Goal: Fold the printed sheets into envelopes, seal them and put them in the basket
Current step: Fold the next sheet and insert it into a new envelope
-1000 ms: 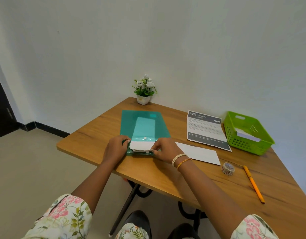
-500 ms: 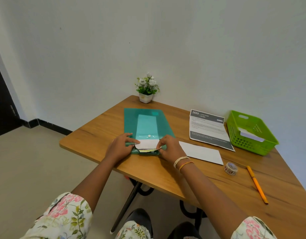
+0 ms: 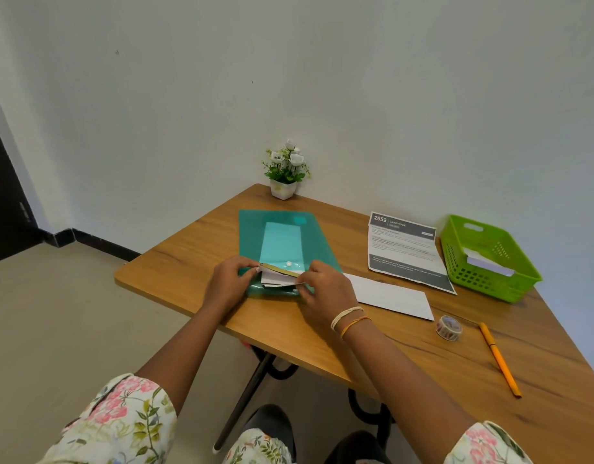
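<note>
Wooden table (image 3: 322, 333) in white-walled corner, beige floor. Green basket (image 3: 490, 262) far right, one white envelope inside. Left hand (image 3: 227, 284) and right hand (image 3: 324, 289) pinching opposite ends of folded sheet (image 3: 279, 278) over teal folder (image 3: 282, 239), fingers curled.

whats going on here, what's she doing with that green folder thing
A person seated at a wooden table has both hands on a small bundle of papers at the near end of a teal snap folder. The left hand and right hand pinch its two ends. A white envelope, a printed sheet, tape roll and orange pen lie to the right, beside a green basket that holds something white.
</note>
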Demonstrator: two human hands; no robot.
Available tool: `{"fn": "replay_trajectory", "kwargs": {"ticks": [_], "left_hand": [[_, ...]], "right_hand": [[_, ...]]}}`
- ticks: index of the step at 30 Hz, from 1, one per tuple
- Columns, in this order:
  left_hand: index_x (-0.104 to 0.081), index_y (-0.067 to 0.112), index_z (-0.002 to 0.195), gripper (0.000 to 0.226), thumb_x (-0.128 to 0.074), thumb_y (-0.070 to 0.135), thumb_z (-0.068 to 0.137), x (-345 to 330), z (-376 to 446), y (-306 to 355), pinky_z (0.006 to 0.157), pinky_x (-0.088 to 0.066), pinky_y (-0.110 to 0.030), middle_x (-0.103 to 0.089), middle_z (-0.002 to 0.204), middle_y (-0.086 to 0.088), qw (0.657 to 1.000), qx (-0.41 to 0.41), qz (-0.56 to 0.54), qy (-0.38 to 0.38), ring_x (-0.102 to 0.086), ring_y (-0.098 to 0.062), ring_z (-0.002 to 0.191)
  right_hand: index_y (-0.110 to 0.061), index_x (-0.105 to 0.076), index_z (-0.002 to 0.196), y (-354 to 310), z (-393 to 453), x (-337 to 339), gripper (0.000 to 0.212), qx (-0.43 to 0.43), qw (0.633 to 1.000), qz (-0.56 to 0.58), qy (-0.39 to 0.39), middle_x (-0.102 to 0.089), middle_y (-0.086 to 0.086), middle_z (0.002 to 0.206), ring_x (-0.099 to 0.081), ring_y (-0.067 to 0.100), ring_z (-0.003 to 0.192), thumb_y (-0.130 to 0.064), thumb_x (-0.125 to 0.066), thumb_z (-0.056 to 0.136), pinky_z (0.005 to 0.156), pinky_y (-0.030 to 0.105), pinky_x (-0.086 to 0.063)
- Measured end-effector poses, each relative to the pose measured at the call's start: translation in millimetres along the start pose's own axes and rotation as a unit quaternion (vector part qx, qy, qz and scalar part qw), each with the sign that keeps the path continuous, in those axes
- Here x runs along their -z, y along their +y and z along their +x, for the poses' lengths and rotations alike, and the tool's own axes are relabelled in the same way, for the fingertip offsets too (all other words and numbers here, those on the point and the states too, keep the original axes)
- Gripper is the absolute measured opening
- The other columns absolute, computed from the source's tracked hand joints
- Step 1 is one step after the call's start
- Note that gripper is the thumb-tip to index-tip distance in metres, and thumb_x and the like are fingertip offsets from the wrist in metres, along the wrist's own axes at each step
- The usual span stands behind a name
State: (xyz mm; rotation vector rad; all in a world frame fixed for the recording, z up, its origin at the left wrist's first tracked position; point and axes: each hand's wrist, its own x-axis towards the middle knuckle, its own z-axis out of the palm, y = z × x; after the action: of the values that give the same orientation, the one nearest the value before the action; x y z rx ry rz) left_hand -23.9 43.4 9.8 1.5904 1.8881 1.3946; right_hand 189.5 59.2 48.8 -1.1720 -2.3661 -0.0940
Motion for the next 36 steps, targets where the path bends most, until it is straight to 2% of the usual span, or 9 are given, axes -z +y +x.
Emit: {"fn": "replay_trajectory", "kwargs": {"ticks": [8,15,18,20,22,24,27,31,36], "left_hand": [[-0.073,0.016,0.104,0.016,-0.064,0.018,0.091,1.7,-0.3,-1.1,0.083,-0.046,-0.026,-0.068,0.106,0.002,0.999,-0.001,-0.035,0.004,-0.057,-0.009,0.099],[-0.072,0.02,0.104,0.016,-0.066,0.023,0.09,-0.5,1.4,-4.8,0.082,-0.05,-0.027,-0.068,0.108,0.003,0.999,0.003,-0.035,-0.012,-0.058,-0.011,0.102],[-0.072,0.02,0.103,0.015,-0.066,0.021,0.089,0.5,0.8,-5.5,0.086,-0.055,-0.036,-0.068,0.105,0.004,0.999,-0.002,-0.05,-0.013,-0.06,-0.01,0.102],[-0.073,0.021,0.101,0.014,-0.068,0.019,0.088,1.1,0.0,-4.4,0.088,-0.054,-0.037,-0.068,0.104,0.006,0.998,-0.006,-0.061,-0.012,-0.06,-0.009,0.102],[-0.072,0.024,0.102,0.017,-0.071,0.02,0.086,1.1,-0.5,-2.8,0.092,-0.053,-0.036,-0.069,0.108,0.005,0.998,-0.005,-0.058,-0.014,-0.061,-0.012,0.106],[-0.067,0.026,0.117,0.037,-0.075,0.025,0.081,0.1,-1.1,-0.8,0.092,-0.052,-0.036,-0.065,0.12,0.001,0.999,0.012,-0.014,-0.037,-0.059,-0.018,0.114],[-0.051,0.028,0.138,0.064,-0.076,0.033,0.078,-2.1,-1.9,1.8,0.092,-0.052,-0.039,-0.057,0.134,-0.001,0.994,0.04,0.069,-0.076,-0.055,-0.02,0.118],[-0.063,0.027,0.126,0.047,-0.074,0.036,0.081,-2.7,-1.0,1.2,0.096,-0.048,-0.038,-0.057,0.136,0.005,0.993,0.01,0.098,-0.071,-0.053,-0.017,0.122],[-0.065,0.026,0.123,0.04,-0.071,0.034,0.085,-2.6,-1.3,-0.4,0.098,-0.046,-0.038,-0.057,0.137,0.008,0.993,0.006,0.091,-0.068,-0.052,-0.016,0.124]], "right_hand": [[-0.02,-0.073,0.098,-20.6,15.6,-13.2,0.025,-0.102,0.99,-0.019,-0.095,-0.068,0.007,0.093,-0.063,0.029,0.088,-0.028,-0.052,0.088,0.067,0.03,-0.049],[-0.018,-0.062,0.089,-21.0,13.3,-14.4,0.021,-0.078,0.995,0.006,0.058,-0.059,-0.001,0.086,-0.056,0.016,0.072,-0.039,-0.058,0.087,0.054,0.023,-0.039],[-0.02,-0.05,0.101,-25.4,22.2,-15.8,0.033,-0.07,0.996,-0.002,0.054,-0.048,0.0,0.095,-0.048,0.014,0.074,-0.038,-0.068,0.08,0.056,0.024,-0.045],[-0.018,-0.054,0.109,-25.2,28.0,-18.3,0.037,-0.055,0.997,-0.027,0.055,-0.051,0.002,0.099,-0.05,0.017,0.081,-0.034,-0.07,0.08,0.064,0.028,-0.049],[-0.016,-0.063,0.104,-24.1,33.8,-18.8,0.022,-0.038,0.998,-0.036,0.041,-0.058,0.005,0.098,-0.054,0.021,0.086,-0.03,-0.063,0.088,0.069,0.031,-0.048],[-0.013,-0.062,0.095,-24.6,36.5,-16.6,0.016,-0.066,0.997,0.025,0.03,-0.063,0.007,0.091,-0.059,0.025,0.084,-0.027,-0.054,0.092,0.068,0.034,-0.047],[-0.011,-0.06,0.093,-24.1,32.6,-9.7,0.013,-0.085,0.985,0.117,0.094,-0.066,0.008,0.08,-0.059,0.024,0.07,-0.024,-0.057,0.09,0.057,0.031,-0.048],[-0.009,-0.065,0.088,-15.7,31.5,12.5,0.015,-0.056,0.97,0.137,0.194,-0.07,0.009,0.078,-0.058,0.02,0.06,-0.022,-0.063,0.08,0.049,0.015,-0.035],[-0.007,-0.068,0.079,8.0,43.4,44.0,0.016,-0.151,0.906,0.234,0.32,-0.062,0.002,0.064,-0.05,0.015,0.055,-0.016,-0.058,0.071,0.055,0.021,-0.038]]}}
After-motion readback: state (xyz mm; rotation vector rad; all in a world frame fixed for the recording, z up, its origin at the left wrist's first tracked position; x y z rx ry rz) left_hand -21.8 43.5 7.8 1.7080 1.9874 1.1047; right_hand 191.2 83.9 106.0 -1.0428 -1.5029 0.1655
